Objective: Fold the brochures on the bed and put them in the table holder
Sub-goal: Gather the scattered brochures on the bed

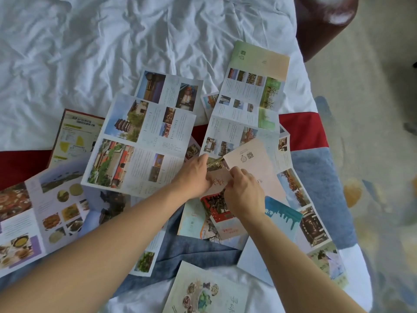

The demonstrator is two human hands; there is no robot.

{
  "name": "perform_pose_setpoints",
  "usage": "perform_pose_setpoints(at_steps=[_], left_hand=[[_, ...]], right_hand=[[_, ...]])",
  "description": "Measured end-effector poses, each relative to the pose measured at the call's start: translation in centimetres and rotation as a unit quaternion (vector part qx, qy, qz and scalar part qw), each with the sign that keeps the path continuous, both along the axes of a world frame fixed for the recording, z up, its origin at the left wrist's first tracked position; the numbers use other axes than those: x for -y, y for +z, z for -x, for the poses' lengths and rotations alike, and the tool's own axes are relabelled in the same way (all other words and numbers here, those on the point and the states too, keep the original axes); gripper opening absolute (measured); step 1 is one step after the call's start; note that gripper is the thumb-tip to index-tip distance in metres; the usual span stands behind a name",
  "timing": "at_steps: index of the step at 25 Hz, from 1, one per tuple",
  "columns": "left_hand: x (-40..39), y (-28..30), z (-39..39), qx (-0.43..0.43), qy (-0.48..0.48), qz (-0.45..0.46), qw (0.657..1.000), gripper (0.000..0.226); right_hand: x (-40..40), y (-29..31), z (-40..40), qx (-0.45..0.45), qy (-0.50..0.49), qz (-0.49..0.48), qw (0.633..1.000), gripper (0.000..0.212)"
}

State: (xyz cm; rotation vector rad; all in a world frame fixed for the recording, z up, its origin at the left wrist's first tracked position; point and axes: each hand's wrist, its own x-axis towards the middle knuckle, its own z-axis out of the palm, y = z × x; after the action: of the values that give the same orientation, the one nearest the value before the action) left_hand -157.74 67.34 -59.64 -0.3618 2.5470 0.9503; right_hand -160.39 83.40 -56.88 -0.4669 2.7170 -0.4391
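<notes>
**Around the bed: cloth, chair and carpet**

A white sheet (85, 48), heavily wrinkled, covers the far part of the view. A red band of fabric (302, 129) runs across the mattress from left to right, partly covered. Nearer the camera lies a blue textured cloth (320, 190), reaching to the mattress's right edge. At the upper right stands a dark reddish-brown chair (327, 21) with a glossy surface, just beside the bed's corner. The floor to the right carries a pale carpet (372, 154) with blurred blue and yellow patches.
</notes>
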Motion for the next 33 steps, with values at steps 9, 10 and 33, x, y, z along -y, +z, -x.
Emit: perform_pose_setpoints(at_steps=[9, 10, 33], left_hand=[[-1.0, -1.6, 2.4, 0.063, -0.032, 0.058, 0.996, 0.018], [-0.8, -1.3, 2.6, 0.065, -0.04, 0.051, 0.996, 0.002], [7.4, 8.8, 2.2, 0.004, 0.345, -0.224, 0.911, 0.024]], right_hand=[[-0.5, -1.7, 2.1, 0.03, -0.047, 0.035, 0.998, 0.031], [-0.6, -1.7, 2.3, 0.029, -0.063, 0.035, 0.997, 0.036], [6.3, 9.1, 2.1, -0.022, -0.065, 0.199, 0.978, 0.017]])
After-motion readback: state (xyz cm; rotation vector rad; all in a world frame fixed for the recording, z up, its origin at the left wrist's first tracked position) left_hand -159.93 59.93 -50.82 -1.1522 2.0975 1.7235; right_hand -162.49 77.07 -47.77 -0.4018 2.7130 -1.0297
